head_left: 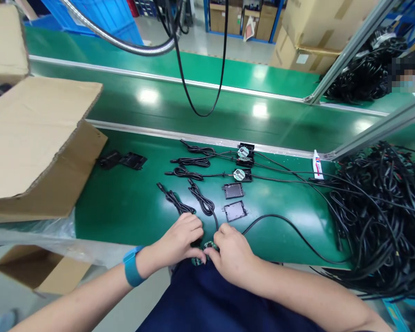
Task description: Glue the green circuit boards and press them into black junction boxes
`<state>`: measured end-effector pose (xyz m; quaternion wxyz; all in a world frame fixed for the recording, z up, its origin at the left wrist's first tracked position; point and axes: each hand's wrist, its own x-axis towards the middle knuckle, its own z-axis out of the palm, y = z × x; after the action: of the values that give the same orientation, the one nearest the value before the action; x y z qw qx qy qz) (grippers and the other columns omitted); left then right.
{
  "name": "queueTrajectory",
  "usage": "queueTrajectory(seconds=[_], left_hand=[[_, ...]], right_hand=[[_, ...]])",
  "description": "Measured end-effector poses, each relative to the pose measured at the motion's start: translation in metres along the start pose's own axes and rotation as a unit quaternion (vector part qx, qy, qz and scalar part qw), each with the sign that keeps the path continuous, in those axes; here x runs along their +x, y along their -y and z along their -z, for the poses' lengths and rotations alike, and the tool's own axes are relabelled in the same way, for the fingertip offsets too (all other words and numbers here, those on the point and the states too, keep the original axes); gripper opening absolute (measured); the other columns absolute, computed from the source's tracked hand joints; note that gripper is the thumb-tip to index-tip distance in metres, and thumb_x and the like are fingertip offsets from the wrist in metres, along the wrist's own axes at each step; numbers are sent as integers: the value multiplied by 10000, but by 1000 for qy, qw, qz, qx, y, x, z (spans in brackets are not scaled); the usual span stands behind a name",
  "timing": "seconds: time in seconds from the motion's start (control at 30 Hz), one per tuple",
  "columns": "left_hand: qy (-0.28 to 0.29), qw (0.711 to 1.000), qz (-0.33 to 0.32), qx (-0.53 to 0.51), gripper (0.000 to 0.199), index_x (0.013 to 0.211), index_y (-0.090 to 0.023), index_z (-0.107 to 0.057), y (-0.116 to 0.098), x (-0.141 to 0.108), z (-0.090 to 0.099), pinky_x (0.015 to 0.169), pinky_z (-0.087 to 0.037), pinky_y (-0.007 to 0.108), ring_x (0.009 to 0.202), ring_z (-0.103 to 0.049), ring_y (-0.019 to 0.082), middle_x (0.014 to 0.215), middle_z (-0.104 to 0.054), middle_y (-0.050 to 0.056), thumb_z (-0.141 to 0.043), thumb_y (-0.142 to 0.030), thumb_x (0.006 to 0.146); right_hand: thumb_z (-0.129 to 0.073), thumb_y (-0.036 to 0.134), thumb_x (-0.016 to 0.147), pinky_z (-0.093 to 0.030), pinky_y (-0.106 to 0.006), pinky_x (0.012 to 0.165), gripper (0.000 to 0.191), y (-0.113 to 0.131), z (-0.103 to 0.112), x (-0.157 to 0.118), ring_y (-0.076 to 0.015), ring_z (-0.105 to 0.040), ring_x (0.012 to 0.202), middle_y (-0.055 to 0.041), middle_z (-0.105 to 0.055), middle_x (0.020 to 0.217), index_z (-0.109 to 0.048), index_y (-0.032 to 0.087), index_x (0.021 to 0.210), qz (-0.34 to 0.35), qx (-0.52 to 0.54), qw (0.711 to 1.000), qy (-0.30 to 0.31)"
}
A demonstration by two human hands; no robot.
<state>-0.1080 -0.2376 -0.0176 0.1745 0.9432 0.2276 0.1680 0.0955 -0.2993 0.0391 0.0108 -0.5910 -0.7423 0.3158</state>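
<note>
At the front edge of the green bench, my left hand [187, 235] is closed, its thumb and fingers pinching a small green circuit board [198, 261]. My right hand [233, 253] meets it, closed on another bit of green circuit board [210, 245] with the thumb pressed on top. Whether these are one board or two I cannot tell. A coiled black cable [203, 200] runs down between my hands, and a second black cable [280, 216] leads off to the right. Just beyond lie two open black plastic housings [235, 211]. Farther back, round boards [239, 174] sit on housings with cables attached.
A cardboard box [62, 170] with raised flaps stands at the left. A large tangle of black cables [383, 216] heaps up on the right, beside a white tube [317, 165]. Overhead hangs a black cable loop [202, 114]. A metal post [376, 133] slants at the right.
</note>
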Motion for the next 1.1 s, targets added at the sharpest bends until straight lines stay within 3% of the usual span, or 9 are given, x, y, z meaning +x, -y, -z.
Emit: queueTrajectory(seconds=[0.4, 0.53, 0.67, 0.73, 0.8, 0.9, 0.97, 1.03, 1.1], left_hand=[[4, 996, 88, 11, 388, 749, -179, -535, -14, 7, -2, 737, -405, 374, 710, -518, 191, 720, -577, 25, -601, -520, 923], [-54, 994, 78, -47, 663, 1235, -171, -543, -8, 10, 11, 882, -503, 437, 1032, -613, 285, 1128, -644, 149, -644, -675, 815], [-78, 996, 14, -40, 976, 1527, -195, -317, 0, 34, 33, 1103, -391, 570, 1388, -420, 394, 1491, -437, 246, -598, -745, 771], [-29, 996, -5, -90, 981, 1513, -203, -364, 2, 52, 44, 1098, -395, 553, 1298, -520, 359, 1380, -559, 207, -585, -776, 748], [35, 985, 13, -168, 884, 1394, -195, -519, 1, 69, 55, 944, -501, 429, 999, -652, 262, 1077, -687, 113, -603, -781, 738], [119, 960, 50, -250, 603, 1004, -169, -702, -3, 87, 69, 639, -454, 261, 670, -565, 145, 761, -628, 15, -687, -713, 744], [162, 944, 55, -282, 460, 823, -162, -695, -3, 93, 78, 592, -406, 235, 648, -541, 127, 729, -614, 10, -712, -621, 795], [202, 930, 63, -302, 376, 781, -165, -687, 0, 94, 87, 585, -395, 226, 650, -552, 123, 723, -624, 8, -690, -533, 861], [219, 929, 80, -287, 329, 800, -179, -697, 5, 91, 95, 574, -386, 226, 632, -559, 119, 703, -631, -2, -655, -489, 903]], right_hand=[[-500, 92, 934, -560, -366, 759, 204, 20, 1, 12, -257, -658, 959, -149, -596, 1121, -647, 112, 1073, -3, -59, 998, 19], [-613, 216, 927, -547, -364, 805, 131, 2, 9, 12, -214, -648, 897, -122, -577, 1157, -634, 139, 1032, 54, 44, 997, -17], [-758, 165, 822, -506, -304, 859, 196, -18, 35, 12, -167, -601, 944, -46, -577, 1048, -572, 177, 761, 115, 194, 972, -63], [-787, 158, 787, -502, -290, 842, 269, -24, 50, 10, -156, -593, 937, -20, -576, 977, -537, 177, 691, 119, 263, 955, -72], [-780, 219, 797, -520, -275, 755, 239, -31, 62, 5, -137, -593, 852, -9, -577, 950, -557, 178, 721, 88, 334, 936, -71], [-770, 347, 796, -492, -223, 517, 326, -48, 70, -10, -89, -538, 612, 30, -571, 885, -606, 225, 1049, -4, 423, 906, -8], [-758, 389, 798, -453, -197, 437, 459, -66, 73, -28, -81, -511, 534, 55, -562, 797, -563, 240, 1187, -49, 441, 894, 57], [-711, 416, 841, -443, -190, 426, 352, -87, 81, -52, -86, -516, 514, 55, -560, 707, -599, 213, 1106, -66, 429, 896, 97], [-651, 454, 889, -400, -191, 396, 265, -111, 100, -81, -83, -482, 457, 43, -558, 626, -644, 202, 968, -79, 391, 915, 67]])
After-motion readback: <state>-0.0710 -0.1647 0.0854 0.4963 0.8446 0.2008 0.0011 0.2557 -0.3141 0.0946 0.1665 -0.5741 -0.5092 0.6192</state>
